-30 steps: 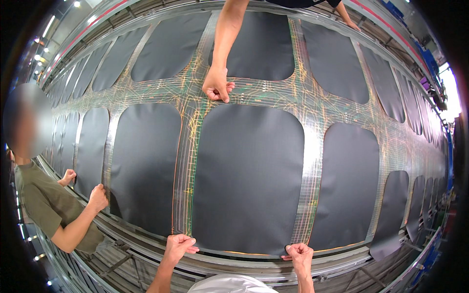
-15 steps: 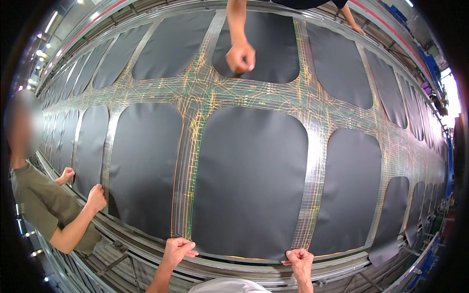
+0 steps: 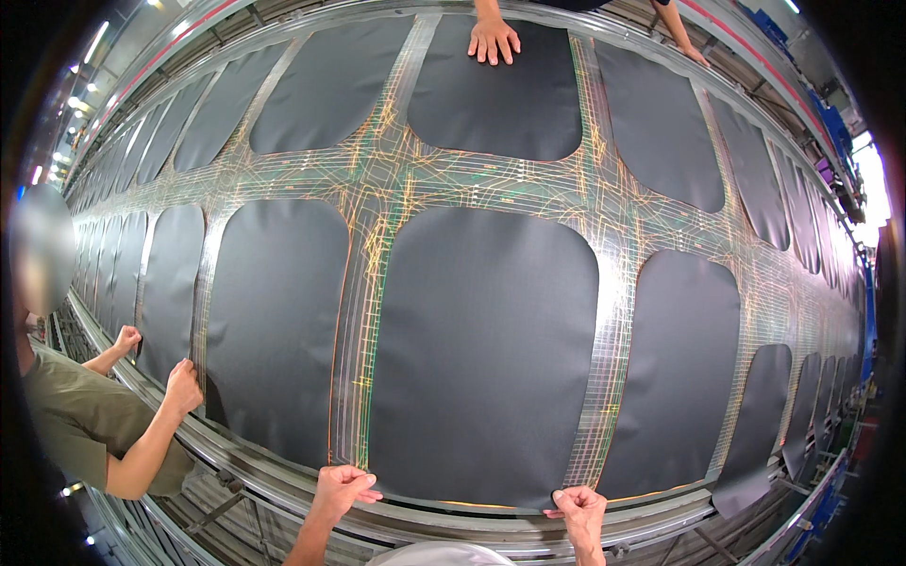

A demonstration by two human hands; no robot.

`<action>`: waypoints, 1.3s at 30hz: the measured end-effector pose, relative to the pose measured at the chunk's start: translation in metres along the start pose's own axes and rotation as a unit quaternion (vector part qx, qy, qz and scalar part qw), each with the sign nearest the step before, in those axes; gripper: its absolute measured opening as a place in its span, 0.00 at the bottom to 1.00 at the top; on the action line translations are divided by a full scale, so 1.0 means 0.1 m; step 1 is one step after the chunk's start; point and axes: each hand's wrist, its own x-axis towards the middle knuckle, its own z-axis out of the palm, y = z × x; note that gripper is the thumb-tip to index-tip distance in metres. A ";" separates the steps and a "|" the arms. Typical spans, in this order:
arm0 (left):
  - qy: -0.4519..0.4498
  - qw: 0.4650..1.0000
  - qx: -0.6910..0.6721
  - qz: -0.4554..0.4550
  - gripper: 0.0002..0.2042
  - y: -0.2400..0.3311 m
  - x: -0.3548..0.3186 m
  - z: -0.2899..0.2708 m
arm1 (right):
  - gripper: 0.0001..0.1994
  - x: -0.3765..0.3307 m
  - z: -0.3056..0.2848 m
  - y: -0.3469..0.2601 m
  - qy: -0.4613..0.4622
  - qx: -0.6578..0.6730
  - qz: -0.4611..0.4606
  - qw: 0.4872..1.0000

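A large black sheet (image 3: 486,358) with rounded far corners lies in front of me on a surface printed with a dense grid of coloured lines (image 3: 472,174). At its near left corner, my left hand (image 3: 345,492) is closed in a pinch on the sheet's edge. My right hand (image 3: 578,513) pinches the near right corner between thumb and fingers. The sheet's near edge runs between both hands, just above the metal rail (image 3: 453,521).
Similar black sheets (image 3: 274,321) line both sides of the long table. A co-worker at left (image 3: 104,415) grips another sheet's edge. Across the table, another person's hand (image 3: 494,41) presses flat on a far sheet. One sheet (image 3: 750,434) at right hangs over the near rail.
The hand across the table has drawn back toward the far edge and spread flat on its sheet. My hands hold nearly the same place. The co-worker at left has shifted slightly.
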 end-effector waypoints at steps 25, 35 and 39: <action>0.004 1.000 -0.006 -0.020 0.10 -0.01 0.02 -0.02 | 0.05 0.01 -0.03 0.07 -0.003 0.010 -0.001 1.000; 0.002 1.000 0.000 -0.014 0.10 0.04 0.01 0.00 | 0.04 0.02 -0.02 0.08 -0.001 0.014 0.000 1.000; -0.001 1.000 -0.010 -0.007 0.09 0.02 0.02 -0.01 | 0.04 0.02 -0.01 0.06 -0.003 0.016 0.000 1.000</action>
